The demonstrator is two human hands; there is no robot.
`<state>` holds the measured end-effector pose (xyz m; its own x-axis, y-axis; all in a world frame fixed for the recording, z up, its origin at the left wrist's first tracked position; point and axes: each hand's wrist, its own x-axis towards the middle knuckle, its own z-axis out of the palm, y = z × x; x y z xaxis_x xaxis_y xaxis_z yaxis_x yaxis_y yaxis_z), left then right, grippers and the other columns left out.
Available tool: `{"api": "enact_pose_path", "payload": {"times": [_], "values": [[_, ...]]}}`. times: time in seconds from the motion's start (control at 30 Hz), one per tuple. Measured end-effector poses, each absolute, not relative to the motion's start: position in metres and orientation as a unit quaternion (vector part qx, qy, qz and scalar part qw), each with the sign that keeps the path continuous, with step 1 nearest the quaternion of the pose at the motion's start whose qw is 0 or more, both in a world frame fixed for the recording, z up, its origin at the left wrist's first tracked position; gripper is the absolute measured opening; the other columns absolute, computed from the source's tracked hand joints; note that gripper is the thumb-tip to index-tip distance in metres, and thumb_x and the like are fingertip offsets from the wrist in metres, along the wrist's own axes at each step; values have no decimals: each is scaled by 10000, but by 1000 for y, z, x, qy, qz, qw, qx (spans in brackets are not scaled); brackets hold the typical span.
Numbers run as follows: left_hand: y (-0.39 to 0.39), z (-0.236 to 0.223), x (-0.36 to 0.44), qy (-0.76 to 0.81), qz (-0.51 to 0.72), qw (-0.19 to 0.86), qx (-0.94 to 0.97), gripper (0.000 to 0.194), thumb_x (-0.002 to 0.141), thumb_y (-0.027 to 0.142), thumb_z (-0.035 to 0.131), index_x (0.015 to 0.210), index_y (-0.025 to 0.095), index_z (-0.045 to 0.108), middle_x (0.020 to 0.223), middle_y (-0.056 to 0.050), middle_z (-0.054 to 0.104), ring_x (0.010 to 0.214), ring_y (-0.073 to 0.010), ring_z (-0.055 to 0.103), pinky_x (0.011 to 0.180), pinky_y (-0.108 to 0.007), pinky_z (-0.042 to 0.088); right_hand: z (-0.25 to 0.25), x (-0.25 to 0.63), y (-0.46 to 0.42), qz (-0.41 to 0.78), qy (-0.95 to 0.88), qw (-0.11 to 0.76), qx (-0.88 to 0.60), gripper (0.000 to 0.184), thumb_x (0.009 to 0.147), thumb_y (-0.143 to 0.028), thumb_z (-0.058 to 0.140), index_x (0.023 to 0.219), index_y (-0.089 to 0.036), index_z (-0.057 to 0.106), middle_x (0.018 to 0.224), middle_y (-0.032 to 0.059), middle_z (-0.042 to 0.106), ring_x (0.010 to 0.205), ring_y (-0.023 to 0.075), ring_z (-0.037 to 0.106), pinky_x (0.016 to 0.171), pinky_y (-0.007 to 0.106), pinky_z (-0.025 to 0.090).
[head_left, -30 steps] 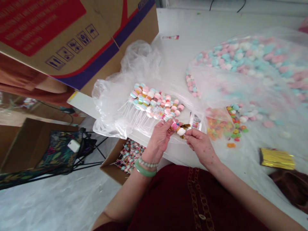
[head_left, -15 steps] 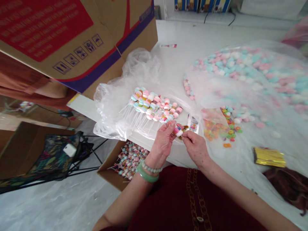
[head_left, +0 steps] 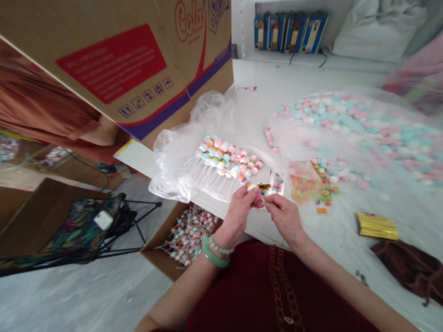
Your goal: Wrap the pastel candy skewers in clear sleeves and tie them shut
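Candy skewer [head_left: 259,198] was held between the bent, closed fingers of the left hand [head_left: 238,207], its end pinched by the right hand [head_left: 282,212], over the table [head_left: 254,225]. Marshmallow skewers [head_left: 218,154] were bunched on crumpled clear plastic [head_left: 168,154] beside a carton [head_left: 194,108] printed "Cola"; others were heaped in an open box [head_left: 157,258] below. Pastel marshmallows [head_left: 349,113] were spread under filmy sheeting.

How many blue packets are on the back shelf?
4 blue packets, side by side in one row on the shelf, left of the white bag; more may be hidden behind.
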<state>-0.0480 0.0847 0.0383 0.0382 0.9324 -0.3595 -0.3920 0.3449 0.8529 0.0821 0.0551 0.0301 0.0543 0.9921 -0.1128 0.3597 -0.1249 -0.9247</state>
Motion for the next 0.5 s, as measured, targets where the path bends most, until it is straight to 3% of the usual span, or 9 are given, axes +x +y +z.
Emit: {"api": "enact_pose_path", "payload": {"times": [0.17, 0.33, 0.5], "values": [[77, 32, -40, 464, 467, 714, 237, 305, 667, 345, 775, 706, 143, 549, 466, 73, 455, 361, -24, 328, 399, -181, 248, 28, 76, 62, 371, -570, 386, -623, 323, 816, -275, 502, 1127, -232, 579, 625, -52, 554, 588, 165, 544, 598, 277, 412], [66, 26, -39, 430, 420, 777, 187, 335, 668, 370, 779, 674, 160, 519, 441, 95, 381, 344, -18, 232, 379, -188, 183, 12, 80, 61, 308, -667, 400, -548, 271, 879, -204, 404, 930, -232, 669, 873, 39, 675, 849, 188, 622, 778, 300, 462], [60, 23, -49, 437, 419, 778, 172, 357, 688, 429, 751, 899, 154, 666, 683, 6, 586, 602, -85, 534, 549, -195, 405, 3, 80, 49, 255, -722, 387, -513, 266, 913, -177, 403, 862, -215, 662, 790, 40, 658, 767, 178, 619, 715, 281, 471]]}}
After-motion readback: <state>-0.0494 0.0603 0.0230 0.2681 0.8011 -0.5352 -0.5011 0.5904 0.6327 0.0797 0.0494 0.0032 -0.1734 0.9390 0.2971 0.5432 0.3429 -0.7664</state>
